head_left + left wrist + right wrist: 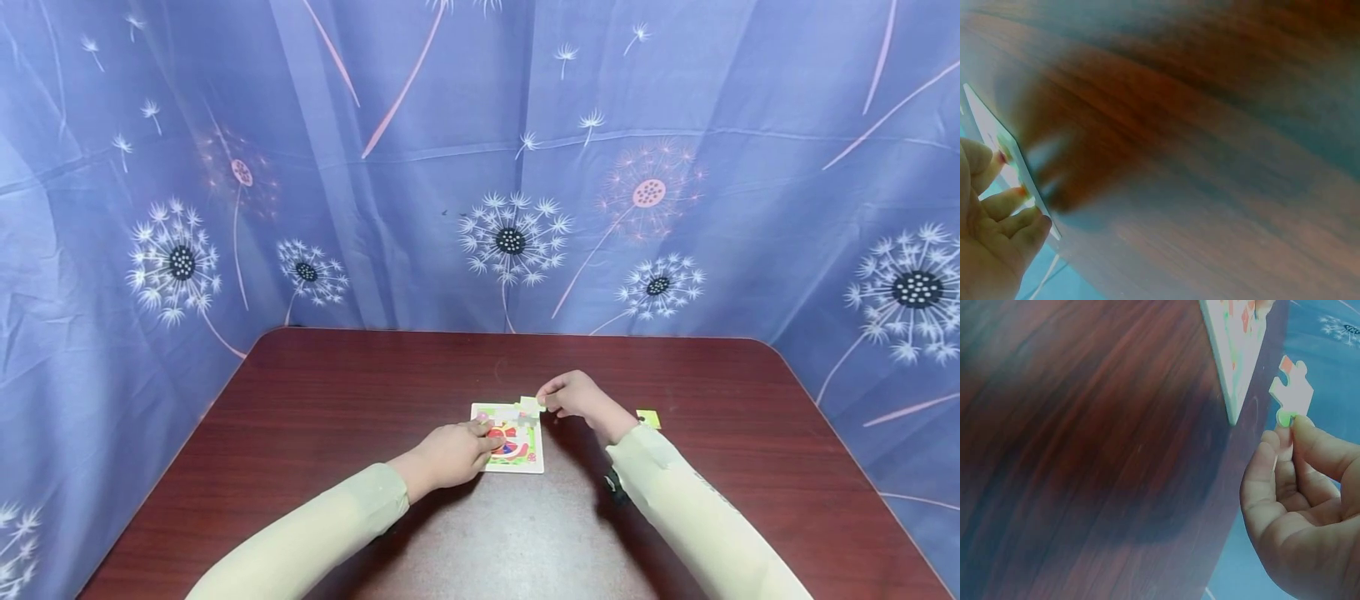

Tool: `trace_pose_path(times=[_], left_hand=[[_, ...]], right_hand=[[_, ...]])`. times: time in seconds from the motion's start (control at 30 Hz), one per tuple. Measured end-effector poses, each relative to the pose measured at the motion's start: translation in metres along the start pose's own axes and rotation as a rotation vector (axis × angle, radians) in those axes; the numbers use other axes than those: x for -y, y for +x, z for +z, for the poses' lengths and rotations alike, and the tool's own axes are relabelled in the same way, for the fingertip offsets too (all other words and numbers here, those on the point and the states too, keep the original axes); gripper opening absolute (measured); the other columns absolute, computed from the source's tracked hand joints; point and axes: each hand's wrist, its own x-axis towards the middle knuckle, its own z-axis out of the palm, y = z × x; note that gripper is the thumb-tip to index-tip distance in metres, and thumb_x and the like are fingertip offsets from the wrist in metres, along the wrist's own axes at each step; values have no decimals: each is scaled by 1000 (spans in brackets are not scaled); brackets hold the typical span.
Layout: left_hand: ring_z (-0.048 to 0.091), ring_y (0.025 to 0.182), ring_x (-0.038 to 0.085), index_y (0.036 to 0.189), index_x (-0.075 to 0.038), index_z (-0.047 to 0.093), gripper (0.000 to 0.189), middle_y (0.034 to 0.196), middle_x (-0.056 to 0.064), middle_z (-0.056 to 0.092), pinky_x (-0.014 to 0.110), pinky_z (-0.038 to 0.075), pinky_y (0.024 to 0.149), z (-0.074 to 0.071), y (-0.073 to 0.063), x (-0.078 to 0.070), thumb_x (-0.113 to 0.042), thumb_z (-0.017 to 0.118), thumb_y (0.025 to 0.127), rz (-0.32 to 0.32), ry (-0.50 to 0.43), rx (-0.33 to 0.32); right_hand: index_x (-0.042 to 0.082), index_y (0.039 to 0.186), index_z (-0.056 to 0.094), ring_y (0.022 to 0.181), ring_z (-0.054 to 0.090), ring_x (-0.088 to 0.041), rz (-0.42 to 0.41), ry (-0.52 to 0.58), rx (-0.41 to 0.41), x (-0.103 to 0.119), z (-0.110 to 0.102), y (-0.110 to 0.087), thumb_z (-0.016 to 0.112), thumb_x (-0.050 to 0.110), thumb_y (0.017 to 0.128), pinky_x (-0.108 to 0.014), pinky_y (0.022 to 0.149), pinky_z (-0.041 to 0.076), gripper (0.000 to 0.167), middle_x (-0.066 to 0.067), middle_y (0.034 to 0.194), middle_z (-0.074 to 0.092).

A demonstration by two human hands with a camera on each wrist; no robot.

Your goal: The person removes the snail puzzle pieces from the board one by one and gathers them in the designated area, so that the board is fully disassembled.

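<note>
A small jigsaw puzzle board [531,463] with a pale rim and a colourful picture lies flat on the table. My left hand [450,454] rests on its left part, fingers stretched over the picture; in the left wrist view the fingertips [1038,226] touch the board near its edge. My right hand [576,397] pinches a jigsaw piece [1297,392] between thumb and finger. That piece, mostly white with green and orange patches, is raised by the board's far right corner. The left hand covers some of the picture.
Another yellow-green puzzle piece [648,418] lies on the dark red wooden table [375,375], beyond the right forearm. A small black object [615,485] is partly hidden under the right sleeve. Blue dandelion-print curtains [420,233] stand around the table's back and sides.
</note>
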Motion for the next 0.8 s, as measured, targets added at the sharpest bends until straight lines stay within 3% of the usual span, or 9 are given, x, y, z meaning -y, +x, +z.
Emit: trace_pose_path(times=[0.27, 0.43, 0.8], left_hand=[[58, 139, 26, 136, -19, 69, 37, 146, 12, 62, 39, 52, 111, 0, 0, -1, -24, 50, 105, -2, -10, 0], [58, 139, 25, 136, -19, 69, 37, 146, 12, 62, 39, 52, 111, 1, 0, 0, -24, 50, 105, -2, -11, -2], [58, 139, 25, 135, -19, 69, 36, 146, 12, 62, 39, 52, 111, 1, 1, 1, -23, 51, 104, -7, -15, -4]], right_hand=[[-12, 105, 71, 77, 62, -11, -43, 7, 28, -11, -18, -6, 64, 0, 91, -30, 75, 60, 19, -3, 80, 69], [-13, 106, 70, 79, 63, -10, -81, -26, 53, -18, -32, -9, 61, -3, 89, -32, 77, 61, 21, -4, 86, 72], [-16, 107, 67, 75, 63, -7, -61, -68, 57, -25, -54, -13, 65, 0, 92, -31, 76, 61, 22, 5, 74, 67]])
